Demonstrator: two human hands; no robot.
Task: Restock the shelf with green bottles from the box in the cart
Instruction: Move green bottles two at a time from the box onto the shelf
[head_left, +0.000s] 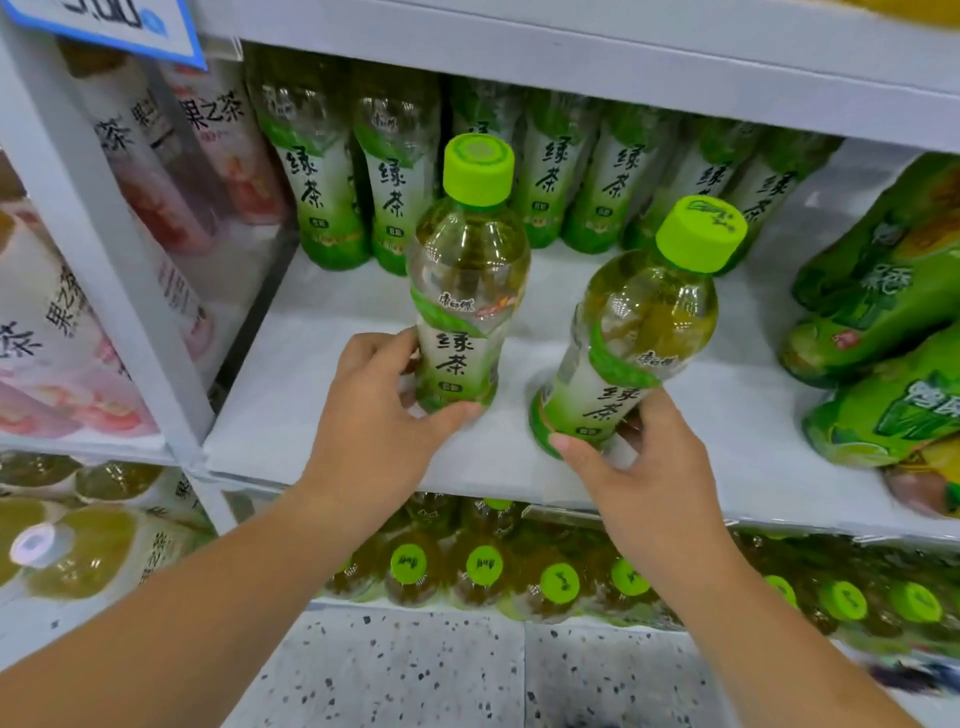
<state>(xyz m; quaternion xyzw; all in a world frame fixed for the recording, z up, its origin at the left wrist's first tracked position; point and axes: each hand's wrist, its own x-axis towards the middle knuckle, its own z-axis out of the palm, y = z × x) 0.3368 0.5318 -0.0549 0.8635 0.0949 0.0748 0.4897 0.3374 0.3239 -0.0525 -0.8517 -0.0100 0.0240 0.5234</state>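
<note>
L hand grips one green bottle low, upright, cap up, base prob. on shelf. R hand grips second bottle, cap leaning up-right, beside the first.

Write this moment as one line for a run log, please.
stage: shelving | left hand: grips upright bottle | right hand: grips tilted bottle | shelf: back-row bottles standing
</note>
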